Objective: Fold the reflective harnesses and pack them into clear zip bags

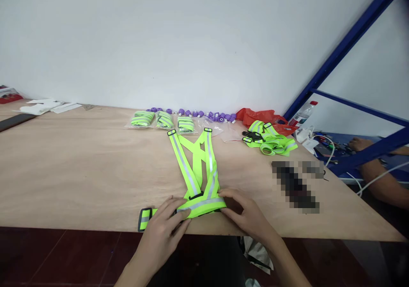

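Observation:
A neon-yellow reflective harness vest point(209, 159) with silver stripes lies on the wooden table in front of me. Its shoulder straps point away from me, with black buckles at their far ends. My left hand point(164, 223) pinches the folded waist band near its left part. A strap end with a black buckle point(145, 219) sticks out to the left of that hand. My right hand point(244, 212) grips the right end of the same band between thumb and fingers. Part of the band is hidden under my fingers.
Several bagged vests point(142, 118) stand in a row at the back, before scattered purple pieces point(220, 117). At right lie another loose vest point(276, 144), a red plastic bag point(255, 116), a bottle point(303, 114) and a blurred-out dark item point(295, 189). Another person's arm point(383, 180) shows beyond a blue frame point(348, 44).

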A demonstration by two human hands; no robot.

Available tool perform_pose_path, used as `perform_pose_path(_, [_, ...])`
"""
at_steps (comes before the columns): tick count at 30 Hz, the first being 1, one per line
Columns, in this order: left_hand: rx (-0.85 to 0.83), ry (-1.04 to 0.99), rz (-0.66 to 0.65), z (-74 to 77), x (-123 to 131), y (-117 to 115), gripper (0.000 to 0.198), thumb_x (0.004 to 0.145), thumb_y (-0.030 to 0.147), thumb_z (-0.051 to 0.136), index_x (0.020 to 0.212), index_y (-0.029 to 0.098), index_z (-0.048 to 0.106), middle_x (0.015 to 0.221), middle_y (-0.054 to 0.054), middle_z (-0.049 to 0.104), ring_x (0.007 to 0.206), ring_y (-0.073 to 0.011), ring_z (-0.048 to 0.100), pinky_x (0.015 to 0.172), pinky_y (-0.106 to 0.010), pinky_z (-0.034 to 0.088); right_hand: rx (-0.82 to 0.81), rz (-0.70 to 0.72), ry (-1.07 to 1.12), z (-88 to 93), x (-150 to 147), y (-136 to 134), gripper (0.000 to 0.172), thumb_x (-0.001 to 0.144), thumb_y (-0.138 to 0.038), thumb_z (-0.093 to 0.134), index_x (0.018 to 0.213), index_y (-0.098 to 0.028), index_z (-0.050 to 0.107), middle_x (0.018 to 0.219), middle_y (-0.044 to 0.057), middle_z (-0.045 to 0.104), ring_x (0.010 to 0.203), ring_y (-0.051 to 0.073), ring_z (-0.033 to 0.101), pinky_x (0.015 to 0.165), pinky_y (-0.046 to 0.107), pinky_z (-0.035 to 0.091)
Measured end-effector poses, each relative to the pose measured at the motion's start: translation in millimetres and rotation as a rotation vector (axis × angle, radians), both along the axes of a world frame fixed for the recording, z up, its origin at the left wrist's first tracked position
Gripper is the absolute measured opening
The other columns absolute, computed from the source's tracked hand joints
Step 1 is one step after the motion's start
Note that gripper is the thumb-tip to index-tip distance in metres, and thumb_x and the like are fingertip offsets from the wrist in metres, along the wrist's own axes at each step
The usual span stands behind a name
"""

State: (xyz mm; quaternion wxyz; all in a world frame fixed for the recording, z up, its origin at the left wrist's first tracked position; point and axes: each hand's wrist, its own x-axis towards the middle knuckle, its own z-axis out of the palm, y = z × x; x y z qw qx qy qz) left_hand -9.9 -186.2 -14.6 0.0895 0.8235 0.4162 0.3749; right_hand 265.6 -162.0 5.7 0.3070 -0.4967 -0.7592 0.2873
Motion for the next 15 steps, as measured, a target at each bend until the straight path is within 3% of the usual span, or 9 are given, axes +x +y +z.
perform_pose_path(8, [-0.03, 0.039, -0.028, -6.2, -7, 4, 0.02, 0.097, 0.029, 0.057, 0.113, 0.027, 0.07, 0.121, -0.005, 0.071, 0.112, -0.0256, 0.067, 0.1, -0.045, 0.055, 0.134, 0.14, 0.034, 1.9, -5, 6, 0.037, 0.087, -0.008, 0.056, 0.116, -0.026, 0.07, 0.115, 0.007, 0.068, 0.109, 0.019, 0.064, 0.096, 0.035, 0.052])
perform_pose_path(15, [0.002, 0.104, 0.001, -4.5, -7, 2, 0.027, 0.098, 0.029, 0.053, 0.122, 0.029, 0.067, 0.128, -0.008, 0.066, 0.117, -0.0286, 0.064, 0.092, -0.044, 0.06, 0.375, 0.113, -0.176, -8.4, -5, -2, 0.056, 0.082, -0.003, 0.05, 0.133, -0.025, 0.061, 0.116, 0.009, 0.066, 0.106, 0.02, 0.063, 0.089, 0.036, 0.054])
